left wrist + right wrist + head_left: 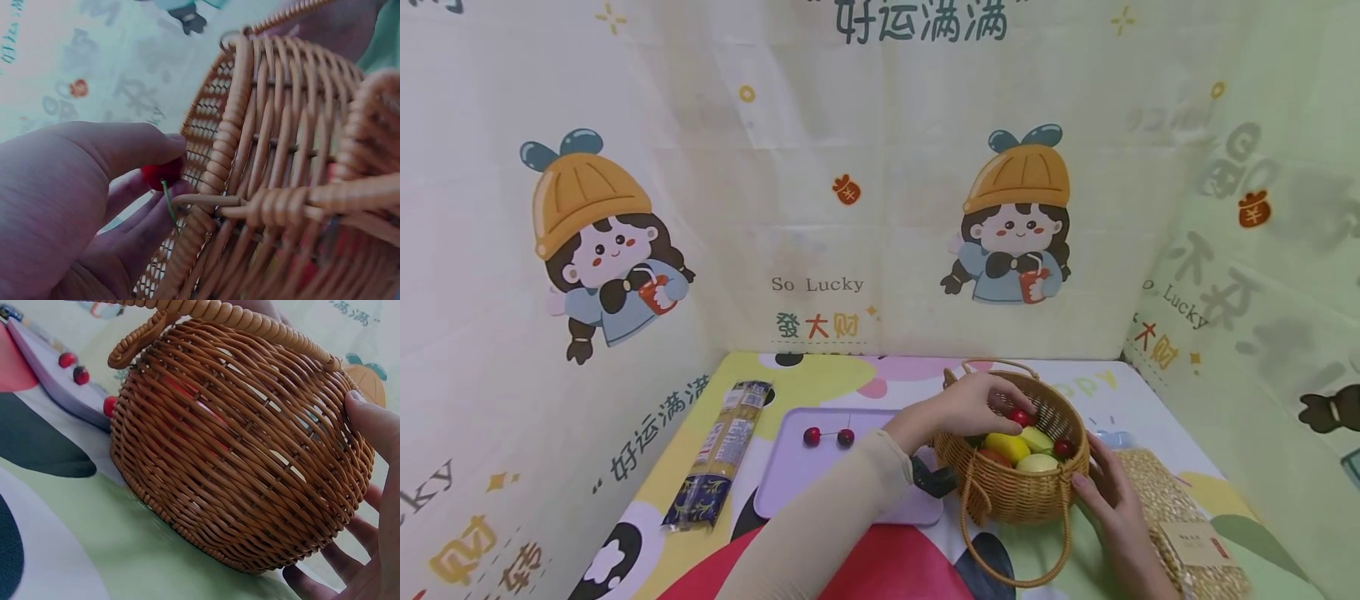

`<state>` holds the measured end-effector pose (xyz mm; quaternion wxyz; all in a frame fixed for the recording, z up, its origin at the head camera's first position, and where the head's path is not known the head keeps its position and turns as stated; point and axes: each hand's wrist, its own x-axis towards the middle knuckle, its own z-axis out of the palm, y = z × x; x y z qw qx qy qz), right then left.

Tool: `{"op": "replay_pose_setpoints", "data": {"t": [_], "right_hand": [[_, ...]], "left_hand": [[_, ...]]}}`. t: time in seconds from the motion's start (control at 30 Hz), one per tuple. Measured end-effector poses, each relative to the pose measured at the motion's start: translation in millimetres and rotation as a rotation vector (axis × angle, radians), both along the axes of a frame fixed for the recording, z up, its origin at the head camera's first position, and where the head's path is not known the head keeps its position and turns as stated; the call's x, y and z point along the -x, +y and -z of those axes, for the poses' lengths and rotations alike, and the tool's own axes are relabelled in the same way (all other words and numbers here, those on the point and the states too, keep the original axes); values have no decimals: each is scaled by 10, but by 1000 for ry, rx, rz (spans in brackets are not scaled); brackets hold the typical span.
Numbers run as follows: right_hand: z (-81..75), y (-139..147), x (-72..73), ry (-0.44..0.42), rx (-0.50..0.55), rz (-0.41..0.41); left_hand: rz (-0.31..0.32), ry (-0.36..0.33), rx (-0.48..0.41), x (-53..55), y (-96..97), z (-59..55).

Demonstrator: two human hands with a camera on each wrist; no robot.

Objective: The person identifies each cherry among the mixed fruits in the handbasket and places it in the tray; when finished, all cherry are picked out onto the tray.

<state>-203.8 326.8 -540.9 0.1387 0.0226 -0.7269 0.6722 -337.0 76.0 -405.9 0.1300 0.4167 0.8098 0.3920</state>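
Observation:
In the head view, my left hand [973, 404] reaches over the rim of a wicker basket [1018, 498]. Its thumb and fingers pinch a red cherry [161, 175] with a green stem, close by the basket's edge in the left wrist view. My right hand [1116, 500] grips the basket's right side, thumb near the rim and fingers curved round the weave. Inside lie a yellow fruit [1007, 447], a pale green round fruit [1037, 463], a reddish one [995, 457] and a dark red cherry [1063, 448].
Left of the basket sits a lilac tray [801, 492] with cherries [846, 437] on it. A packet of noodles [718, 458] lies further left. On the right is a bag of pale grains [1180, 508]. One basket handle [1015, 582] hangs down in front.

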Motion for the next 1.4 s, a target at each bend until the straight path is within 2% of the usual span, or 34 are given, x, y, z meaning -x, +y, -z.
{"op": "replay_pose_setpoints", "data": {"t": [0.17, 0.3, 0.57, 0.73, 0.93, 1.03, 1.13, 1.27, 1.4], "right_hand": [[-33, 1, -2, -15, -2, 10], [-19, -3, -9, -3, 1, 3], [0, -28, -8, 5, 24, 1], [-28, -18, -2, -12, 2, 12], [-23, -10, 2, -18, -28, 17], [-27, -17, -9, -28, -34, 18], [-31, -19, -17, -29, -34, 21], [-28, -14, -15, -14, -33, 27], [-25, -11, -7, -6, -30, 26]], "left_hand": [[22, -6, -107, -150, -214, -4], [7, -26, -208, -279, -374, 61], [-143, -42, -375, -565, -814, 225], [-212, -69, -467, -690, -1106, 346], [-287, -110, -448, -770, -1390, 648], [-317, -140, -448, -784, -1485, 812], [-336, -133, -430, -791, -1544, 955], [-334, -111, -377, -785, -1577, 1098], [-347, -100, -340, -765, -1581, 1192]]}}
